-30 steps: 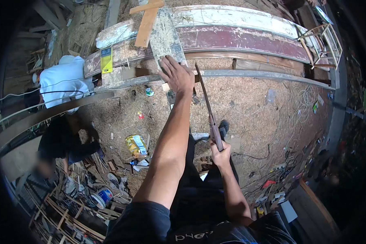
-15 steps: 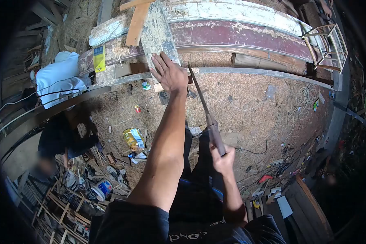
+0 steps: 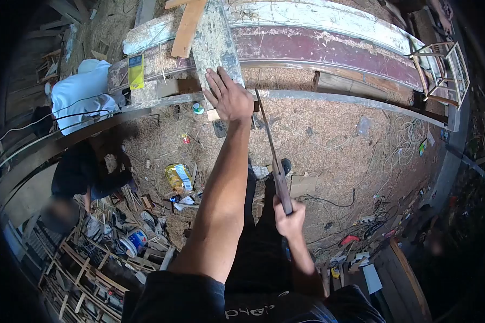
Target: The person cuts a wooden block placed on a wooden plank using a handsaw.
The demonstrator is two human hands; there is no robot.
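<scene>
Grips a saw (image 3: 276, 161), probably light but springy, by its handle (image 3: 282, 189), the surest hold, in the right hand (image 3: 290, 219), with its blade (image 3: 268, 129) just beside wood (image 3: 213, 114) under the spread left hand (image 3: 234, 102).

Board (image 3: 216, 43) under your left hand (image 3: 230, 99), saw (image 3: 279, 175) just right of it
Beyond that hand, a wooden strip (image 3: 189, 29) lies left of the board. Your right hand (image 3: 290, 217) is at the saw's near end; on the floor (image 3: 328, 151) ahead, a bag (image 3: 179, 177) lies left, rope (image 3: 409, 133) right.
</scene>
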